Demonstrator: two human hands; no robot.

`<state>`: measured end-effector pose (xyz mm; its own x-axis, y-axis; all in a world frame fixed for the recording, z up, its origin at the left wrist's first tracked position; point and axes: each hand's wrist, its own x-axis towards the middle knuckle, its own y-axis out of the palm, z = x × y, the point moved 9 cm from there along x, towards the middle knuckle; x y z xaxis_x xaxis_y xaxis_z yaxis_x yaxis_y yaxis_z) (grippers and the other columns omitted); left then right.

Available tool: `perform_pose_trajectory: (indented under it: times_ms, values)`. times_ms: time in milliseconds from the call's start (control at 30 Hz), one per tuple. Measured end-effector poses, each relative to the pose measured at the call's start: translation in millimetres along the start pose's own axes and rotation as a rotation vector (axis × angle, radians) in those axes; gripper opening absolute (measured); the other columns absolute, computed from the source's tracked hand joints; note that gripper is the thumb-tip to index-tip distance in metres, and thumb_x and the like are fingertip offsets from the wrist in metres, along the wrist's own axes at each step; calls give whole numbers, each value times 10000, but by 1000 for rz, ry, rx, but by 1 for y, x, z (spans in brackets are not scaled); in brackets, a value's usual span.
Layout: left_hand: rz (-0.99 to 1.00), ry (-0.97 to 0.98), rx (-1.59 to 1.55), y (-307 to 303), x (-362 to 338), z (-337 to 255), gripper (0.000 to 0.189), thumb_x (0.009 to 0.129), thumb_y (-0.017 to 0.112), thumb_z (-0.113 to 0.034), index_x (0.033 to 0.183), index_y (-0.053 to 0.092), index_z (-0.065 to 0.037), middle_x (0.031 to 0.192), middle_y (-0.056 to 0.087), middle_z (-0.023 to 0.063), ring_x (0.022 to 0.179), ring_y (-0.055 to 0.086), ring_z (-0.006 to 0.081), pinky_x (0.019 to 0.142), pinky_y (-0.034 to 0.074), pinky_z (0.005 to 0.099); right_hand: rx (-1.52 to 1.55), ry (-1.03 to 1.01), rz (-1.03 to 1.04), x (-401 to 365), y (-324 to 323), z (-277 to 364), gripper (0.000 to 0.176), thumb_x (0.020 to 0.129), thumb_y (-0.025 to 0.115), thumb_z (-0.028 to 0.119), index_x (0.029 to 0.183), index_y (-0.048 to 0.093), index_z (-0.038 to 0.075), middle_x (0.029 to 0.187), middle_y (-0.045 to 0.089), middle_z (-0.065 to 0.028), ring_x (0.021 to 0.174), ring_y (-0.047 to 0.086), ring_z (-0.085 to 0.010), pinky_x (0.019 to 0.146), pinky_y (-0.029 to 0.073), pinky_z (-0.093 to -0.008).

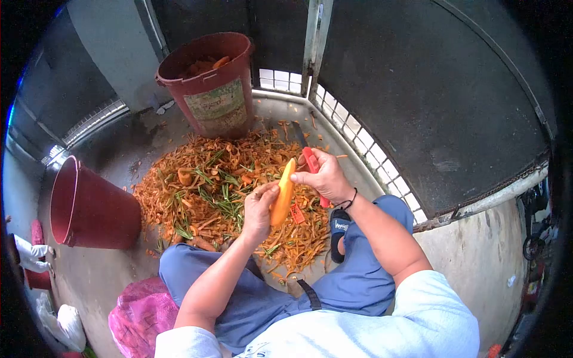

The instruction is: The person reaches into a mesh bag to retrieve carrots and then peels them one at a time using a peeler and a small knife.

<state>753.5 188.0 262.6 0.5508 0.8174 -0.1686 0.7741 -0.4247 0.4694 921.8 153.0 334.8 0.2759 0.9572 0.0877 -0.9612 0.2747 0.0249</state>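
Note:
A peeled, bright orange carrot [283, 197] stands nearly upright between my hands, above a pile of peelings. My left hand [259, 209] is closed around its lower part. In my right hand [329, 176] is a knife with a red handle [310, 159], its dark blade [299, 135] pointing up and away from me. The right thumb touches the carrot near its upper end. Below lies the heap of carrot peelings [173, 197], mixed with green stalks [224, 204] and a few carrot pieces [185, 175].
A large red bucket [218, 107] with carrots inside stands behind the heap. Another red bucket [98, 209] lies tipped at the left. A pink mesh sack [143, 316] rests by my left knee. Dark panels [436, 107] and a low grille [370, 143] border the right side.

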Motion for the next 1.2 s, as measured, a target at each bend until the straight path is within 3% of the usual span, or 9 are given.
perform_pose_trajectory:
  times_ms: [267,467,533,667,967,1067,1167,1200]
  values:
    - [-8,7,0,5,-8,5,318,988,645,-209,1179,676,45,1008,695,60,872,631,98,798,514,246,34,99,16,-2,1,-8,330,782,779,-4,1041,580,44,919,662,-23,734,608,-55,582,480,-202]
    - [12,18,-52,11,-9,2,344,991,641,-232,1199,651,41,1004,690,62,858,637,107,780,525,253,13,-15,-101,2,-7,-17,286,787,677,-45,1048,594,36,882,676,-27,584,555,-38,477,422,-195]
    - [1,9,-75,9,-8,3,372,987,644,-253,1216,638,40,1000,688,63,852,644,119,772,533,262,92,225,1,-4,3,-20,267,813,713,-1,1065,629,25,855,678,-23,502,506,-24,426,379,-190]
    - [-59,60,-16,1,-5,4,372,986,646,-236,1231,643,44,1029,691,64,886,633,113,798,520,262,107,206,16,-8,13,-11,272,827,781,94,1066,691,0,804,686,-4,497,497,-17,438,375,-196]
    - [-56,99,149,0,-9,1,361,981,652,-227,1214,667,48,1023,696,62,895,621,104,812,505,259,57,242,18,-6,8,-18,209,785,723,83,975,689,3,748,636,14,508,516,-26,448,418,-204]
    - [-30,99,121,2,-7,4,320,996,648,-176,1215,673,55,1022,713,59,871,634,85,775,514,234,79,232,-53,-5,3,-31,207,789,710,81,978,681,3,749,638,11,495,517,-36,443,417,-206]
    - [-99,44,29,5,-10,3,324,1002,635,-232,1176,671,39,953,702,46,845,648,100,748,524,247,101,234,-76,-6,4,-30,218,790,711,82,987,671,-2,751,644,2,486,518,-41,440,419,-209]
    - [-80,-42,-75,4,-8,10,343,997,619,-285,1164,648,13,932,686,55,786,656,144,674,541,307,100,230,-70,-5,5,-27,218,790,711,82,987,671,-2,751,644,2,486,518,-41,440,419,-209]
